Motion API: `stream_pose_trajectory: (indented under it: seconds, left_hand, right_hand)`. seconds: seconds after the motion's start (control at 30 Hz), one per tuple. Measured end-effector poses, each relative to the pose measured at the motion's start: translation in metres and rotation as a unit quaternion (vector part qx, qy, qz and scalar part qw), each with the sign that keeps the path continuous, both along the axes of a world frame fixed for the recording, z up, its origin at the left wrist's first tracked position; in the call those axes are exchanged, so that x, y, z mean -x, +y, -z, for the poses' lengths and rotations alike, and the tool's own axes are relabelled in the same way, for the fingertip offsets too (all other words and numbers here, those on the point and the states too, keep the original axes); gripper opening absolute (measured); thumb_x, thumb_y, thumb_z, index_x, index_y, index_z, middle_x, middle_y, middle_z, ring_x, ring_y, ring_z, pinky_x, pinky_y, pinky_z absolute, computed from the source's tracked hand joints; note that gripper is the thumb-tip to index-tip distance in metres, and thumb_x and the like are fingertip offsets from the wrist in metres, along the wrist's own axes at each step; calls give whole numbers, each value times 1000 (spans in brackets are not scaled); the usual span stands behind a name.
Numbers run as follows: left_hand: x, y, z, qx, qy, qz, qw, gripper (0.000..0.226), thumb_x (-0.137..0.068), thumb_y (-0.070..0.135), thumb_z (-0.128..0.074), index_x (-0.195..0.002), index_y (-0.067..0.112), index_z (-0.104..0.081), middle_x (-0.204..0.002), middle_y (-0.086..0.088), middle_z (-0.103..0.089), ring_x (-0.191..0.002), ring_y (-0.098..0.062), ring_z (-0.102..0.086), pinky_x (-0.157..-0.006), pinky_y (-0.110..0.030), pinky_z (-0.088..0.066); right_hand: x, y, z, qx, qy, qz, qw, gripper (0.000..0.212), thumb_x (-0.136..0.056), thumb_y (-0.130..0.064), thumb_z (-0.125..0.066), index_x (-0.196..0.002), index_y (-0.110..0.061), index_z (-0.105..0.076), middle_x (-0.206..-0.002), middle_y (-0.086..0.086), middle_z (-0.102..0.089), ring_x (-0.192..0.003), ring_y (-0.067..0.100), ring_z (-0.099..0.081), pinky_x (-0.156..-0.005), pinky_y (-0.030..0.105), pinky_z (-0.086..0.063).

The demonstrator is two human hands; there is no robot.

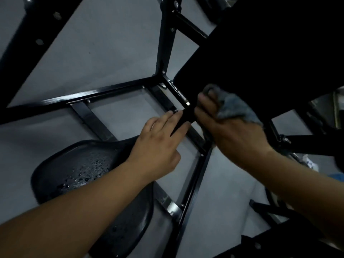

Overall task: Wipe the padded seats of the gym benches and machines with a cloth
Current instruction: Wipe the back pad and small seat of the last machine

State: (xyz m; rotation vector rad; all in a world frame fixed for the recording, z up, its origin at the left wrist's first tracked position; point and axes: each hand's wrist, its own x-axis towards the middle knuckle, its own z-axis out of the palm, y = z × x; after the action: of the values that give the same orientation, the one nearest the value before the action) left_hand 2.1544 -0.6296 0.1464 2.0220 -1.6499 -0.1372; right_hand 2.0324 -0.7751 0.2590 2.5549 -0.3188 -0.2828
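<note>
A person's right hand (229,131) is gripping a bunched grey cloth (234,108) and pressing it to the lower edge of a black back pad (260,53) at upper right, mid-wipe. The left hand (158,144), fingers straight, is apparently steadying a black bar (186,116) at centre. The next stroke is likely calling for a sweep up the pad's open face, clear of the steel frame (93,94) crowding its corner. The droplet-speckled seat (83,164) at lower left is waiting.

floor (111,58): plain grey, smooth | black metal frame (104,91): bars cross over the floor (bolts show at the joints) | light: dim, cool, bars shine a little
</note>
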Motion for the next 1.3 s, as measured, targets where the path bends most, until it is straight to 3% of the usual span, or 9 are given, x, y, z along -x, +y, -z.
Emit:
stream_pose_trajectory:
  seconds: [0.1,0.3,0.5,0.63,0.73,0.83,1.03,1.2,1.3]
  left_hand:
    - [-10,-2,-1,-11,-31,14,999,69,-76,23,-46,-145,16,-46,-157,-12,-35,-144,-31,-32,-115,-46,-26]
    - [-30,-3,-6,-17,-81,30,996,67,-77,23,-54,-143,15,-50,-157,-11,-35,-142,-30,-33,-114,-47,-25]
    - [-30,-10,-19,-11,-101,53,993,61,-75,21,-55,-135,12,-56,-155,-13,-39,-140,-31,-36,-112,-48,-27]
    - [-46,-7,-21,-29,-116,89,989,63,-76,22,-56,-138,13,-54,-154,-12,-39,-140,-30,-36,-113,-48,-28]
    - [-65,-5,-19,-38,-139,129,981,63,-77,23,-64,-138,15,-53,-153,-11,-41,-140,-29,-36,-114,-46,-26]
    - [-84,5,-16,-60,-143,153,976,62,-78,25,-67,-138,16,-52,-152,-10,-42,-141,-28,-35,-115,-47,-24]
    - [-117,27,6,-140,-159,234,949,65,-74,26,-67,-137,17,-53,-153,-9,-42,-141,-28,-37,-113,-47,-28]
    - [-118,32,31,-167,-146,259,940,60,-79,35,-41,-136,19,-51,-151,-6,-45,-139,-25,-41,-111,-46,-33]
    - [-114,31,54,-172,-133,272,938,60,-81,32,-45,-139,17,-50,-150,-6,-45,-138,-24,-41,-112,-44,-33]
  right_hand:
    - [-27,-1,11,14,-80,25,996,57,-97,-21,-31,-154,-15,-34,-165,9,-20,-152,30,-13,-124,43,1]
    - [21,10,29,-132,33,44,990,62,-99,-13,-5,-156,-15,-28,-158,11,-35,-139,36,-44,-98,54,-51]
    - [-3,-3,27,-25,-145,-9,989,52,-98,-9,-37,-150,-8,-40,-160,14,-33,-148,34,-26,-124,44,-7]
    - [7,4,60,-117,-100,-13,988,47,-99,-8,-30,-140,-3,-52,-144,22,-53,-126,42,-56,-98,54,-51]
    - [3,20,64,-149,-107,35,982,29,-92,-5,-58,-120,-7,-68,-114,17,-70,-97,37,-69,-74,42,-60]
    - [-8,50,74,-301,-31,191,934,32,-93,-16,-59,-125,-22,-62,-116,3,-63,-104,28,-61,-80,41,-53]
    - [-52,106,119,-361,-409,390,742,39,-95,-19,-43,-130,-16,-59,-129,6,-55,-116,25,-52,-94,39,-48]
    - [-81,156,205,-372,-259,477,753,65,-98,-58,-27,-153,-25,-35,-164,2,-22,-151,25,-17,-122,49,-20]
    - [-65,153,214,-379,-271,467,751,59,-103,-54,-22,-154,-27,-33,-166,0,-20,-153,22,-13,-124,42,-11]
